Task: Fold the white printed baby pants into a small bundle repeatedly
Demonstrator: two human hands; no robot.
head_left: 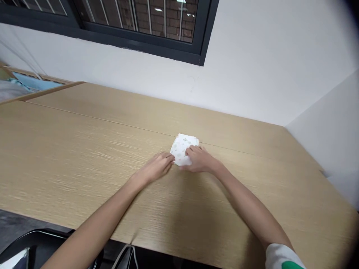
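A small, folded white cloth [181, 147] with a faint printed pattern lies on the wooden table, near the seam in its top. My left hand [161, 164] is at the cloth's lower left corner, fingers closed together on the edge. From the right, my right hand [199, 158] reaches over the lower right part, its fingers curled on the cloth and the thumb by the near edge. The right hand covers that side of the cloth. Slight blur hides the fingertips' exact hold.
The wooden table [98, 157] runs up to a white wall [252, 67] with a dark-framed barred window [140, 35]. At the far left is a wood-edged crib-like frame [42, 89] with blue fabric. A black chair [42, 239] and a pale cord [126, 252] are by the near edge.
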